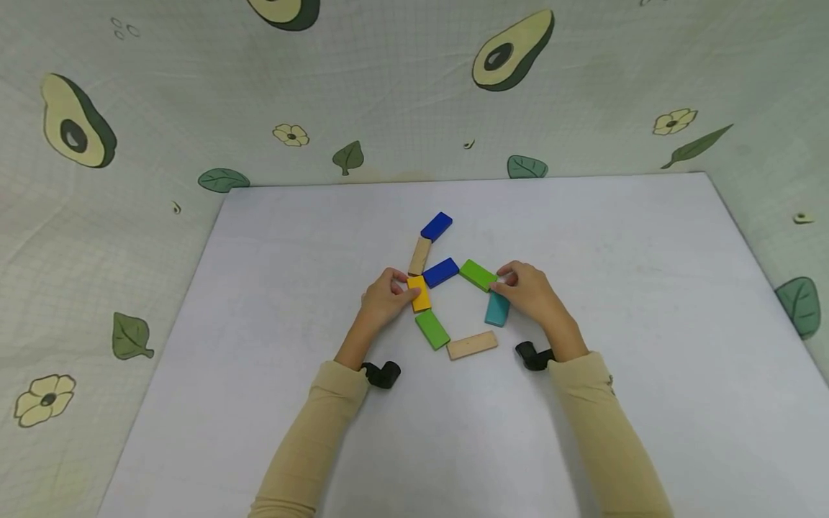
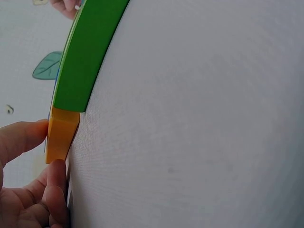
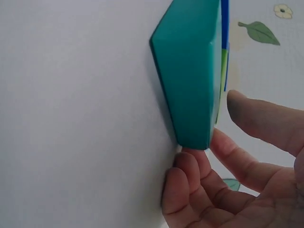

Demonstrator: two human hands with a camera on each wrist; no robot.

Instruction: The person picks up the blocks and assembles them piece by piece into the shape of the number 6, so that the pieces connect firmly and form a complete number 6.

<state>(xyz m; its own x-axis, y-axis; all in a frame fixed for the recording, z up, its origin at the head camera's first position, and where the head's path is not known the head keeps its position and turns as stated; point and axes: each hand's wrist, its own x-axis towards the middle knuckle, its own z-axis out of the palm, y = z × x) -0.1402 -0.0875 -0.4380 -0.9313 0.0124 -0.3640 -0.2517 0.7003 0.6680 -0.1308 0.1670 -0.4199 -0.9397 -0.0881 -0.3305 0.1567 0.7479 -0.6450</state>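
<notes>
On the white table, flat blocks lie end to end. My left hand (image 1: 383,296) pinches the yellow block (image 1: 419,293); in the left wrist view the thumb is on its upper face and a fingertip at its end. A green block (image 1: 432,329) meets the yellow block's near end. My right hand (image 1: 529,289) is at the corner where a second green block (image 1: 478,275) meets the teal block (image 1: 497,310). In the right wrist view its thumb stands clear of the teal block, while loosely bent fingers touch that block's far end.
A blue block (image 1: 441,273) joins the yellow and second green blocks. Beyond it a plain wooden block (image 1: 419,256) leads to another blue block (image 1: 437,226). Another wooden block (image 1: 472,345) lies nearest me. An avocado-print cloth (image 1: 414,86) hangs behind the table.
</notes>
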